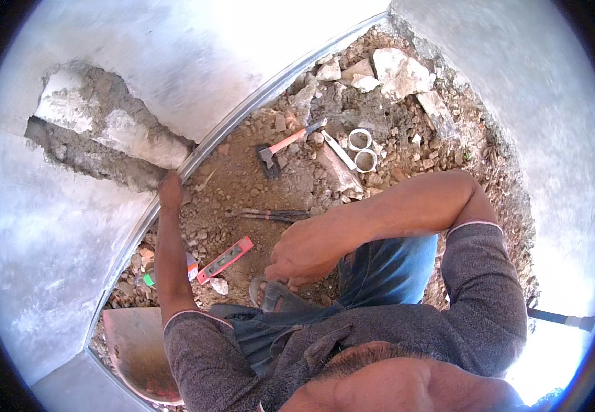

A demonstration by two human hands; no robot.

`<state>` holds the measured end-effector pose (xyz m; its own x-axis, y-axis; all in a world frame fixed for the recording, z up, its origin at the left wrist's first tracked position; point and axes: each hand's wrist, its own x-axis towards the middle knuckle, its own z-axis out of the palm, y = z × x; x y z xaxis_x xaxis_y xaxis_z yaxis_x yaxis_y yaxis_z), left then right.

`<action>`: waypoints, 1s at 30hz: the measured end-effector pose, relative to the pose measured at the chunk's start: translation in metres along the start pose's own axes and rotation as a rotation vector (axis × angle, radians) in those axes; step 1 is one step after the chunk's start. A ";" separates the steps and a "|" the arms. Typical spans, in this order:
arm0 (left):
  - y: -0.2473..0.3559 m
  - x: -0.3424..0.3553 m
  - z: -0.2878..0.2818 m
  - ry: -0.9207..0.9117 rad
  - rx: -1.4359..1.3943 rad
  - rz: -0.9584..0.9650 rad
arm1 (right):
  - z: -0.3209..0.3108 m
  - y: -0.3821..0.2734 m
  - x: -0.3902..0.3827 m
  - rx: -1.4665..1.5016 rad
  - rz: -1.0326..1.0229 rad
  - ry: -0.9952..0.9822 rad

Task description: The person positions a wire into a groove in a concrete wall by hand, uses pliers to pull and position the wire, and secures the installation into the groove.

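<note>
My left hand (170,191) reaches to the metal strip at the foot of the wall, just below the lower end of a pale pipe (129,134) set in a rough broken-out channel. Its fingers are hidden there, so I cannot tell what they hold. My right hand (306,248) hangs over the ground by my sandalled foot, back upward, its fingers curled in with nothing visible in them. Between my hands lie a red spirit level (225,260) and dark-handled pincers (270,214). Farther off lies a hammer-like tool (287,142) with an orange handle and dark head.
Two white pipe rings (361,140) lie beside a white strip-shaped piece (339,151). Broken stones (402,73) are heaped at the far end. A bottle with a green cap (149,279) is partly behind my left arm. A large curved metal blade (136,343) rests at lower left.
</note>
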<state>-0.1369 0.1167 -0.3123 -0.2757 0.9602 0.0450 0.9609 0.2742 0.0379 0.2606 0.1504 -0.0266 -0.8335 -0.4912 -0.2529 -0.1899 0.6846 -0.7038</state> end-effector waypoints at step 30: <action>0.029 -0.011 -0.017 0.134 -0.056 -0.093 | 0.002 0.021 0.003 -0.009 0.042 -0.055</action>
<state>-0.1067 0.1131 -0.2950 -0.3676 0.9141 0.1711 0.9294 0.3544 0.1031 0.2555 0.1623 -0.0430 -0.8112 -0.4903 -0.3186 -0.1597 0.7100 -0.6859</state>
